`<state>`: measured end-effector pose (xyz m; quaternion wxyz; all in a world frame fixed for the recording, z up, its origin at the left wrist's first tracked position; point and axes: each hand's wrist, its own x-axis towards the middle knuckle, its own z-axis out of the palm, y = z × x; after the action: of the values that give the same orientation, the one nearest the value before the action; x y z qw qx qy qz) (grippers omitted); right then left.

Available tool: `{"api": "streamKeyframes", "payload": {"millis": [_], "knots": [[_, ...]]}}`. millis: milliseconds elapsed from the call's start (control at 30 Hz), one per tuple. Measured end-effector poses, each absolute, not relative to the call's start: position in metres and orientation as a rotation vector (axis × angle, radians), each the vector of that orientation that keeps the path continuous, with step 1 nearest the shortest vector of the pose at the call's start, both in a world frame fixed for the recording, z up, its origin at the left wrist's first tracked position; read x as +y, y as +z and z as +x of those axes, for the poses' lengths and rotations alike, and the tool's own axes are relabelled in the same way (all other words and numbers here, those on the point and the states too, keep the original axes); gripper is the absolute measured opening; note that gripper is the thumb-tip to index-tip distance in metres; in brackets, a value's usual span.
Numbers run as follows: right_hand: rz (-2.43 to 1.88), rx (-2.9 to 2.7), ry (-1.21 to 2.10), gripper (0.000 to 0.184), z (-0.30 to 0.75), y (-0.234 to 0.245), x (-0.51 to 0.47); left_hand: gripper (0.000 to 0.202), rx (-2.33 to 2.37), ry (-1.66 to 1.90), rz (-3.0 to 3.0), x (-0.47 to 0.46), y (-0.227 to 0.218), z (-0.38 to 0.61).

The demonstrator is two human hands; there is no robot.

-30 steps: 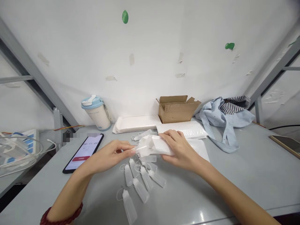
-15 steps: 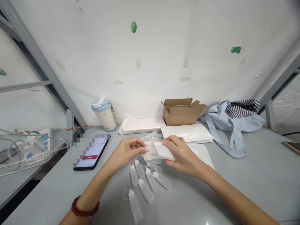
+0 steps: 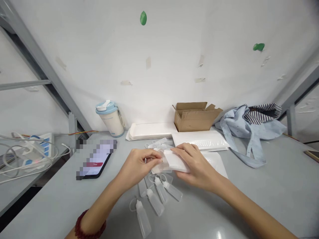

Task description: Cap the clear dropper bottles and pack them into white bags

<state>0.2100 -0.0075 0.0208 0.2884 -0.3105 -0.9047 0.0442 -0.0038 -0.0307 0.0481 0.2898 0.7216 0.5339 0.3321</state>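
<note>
A small white bubble mailer (image 3: 176, 161) is held above the middle of the table. My right hand (image 3: 195, 166) is closed round its body, thumb below and fingers over the top. At its left end, thumb and forefinger of my left hand (image 3: 141, 166) pinch the flap (image 3: 159, 168); a thin translucent layer shows there, and I cannot tell if it is a peel-off strip. Below the hands lie several small translucent squeeze bottles (image 3: 156, 202) with tethered caps. More such bottles (image 3: 160, 143) lie behind the mailer, partly hidden.
Flat white mailers (image 3: 153, 130) are stacked by the wall, with another bubble mailer (image 3: 201, 140) before a brown cardboard box (image 3: 196, 119). A cup (image 3: 111, 121) and phone (image 3: 96, 166) are left; a blue cloth bag (image 3: 249, 132) lies right. Cables (image 3: 30, 156) tangle at far left.
My left hand has moved right, from the flap's outer edge towards the mailer's body, over the flap. My right hand keeps its grip. The view has tilted slightly.
</note>
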Motion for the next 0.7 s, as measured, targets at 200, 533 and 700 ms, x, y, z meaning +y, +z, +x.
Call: {"api": "streamKeyframes", "payload": {"millis": [200, 533, 700], "knots": [[-0.858, -2.369, 0.057, 0.049, 0.215, 0.023, 0.000, 0.017, 1.527, 1.000, 1.900, -0.033, 0.063, -0.022], [-0.836, -2.386, 0.062, 0.052, 0.213, 0.023, -0.003, 0.018, 1.371, 0.876, 1.996, -0.033, 0.054, -0.007], [-0.808, -2.410, 0.019, 0.053, 0.209, 0.020, -0.006, 0.022, 1.334, 0.824, 2.038, -0.033, 0.040, -0.002]]}}
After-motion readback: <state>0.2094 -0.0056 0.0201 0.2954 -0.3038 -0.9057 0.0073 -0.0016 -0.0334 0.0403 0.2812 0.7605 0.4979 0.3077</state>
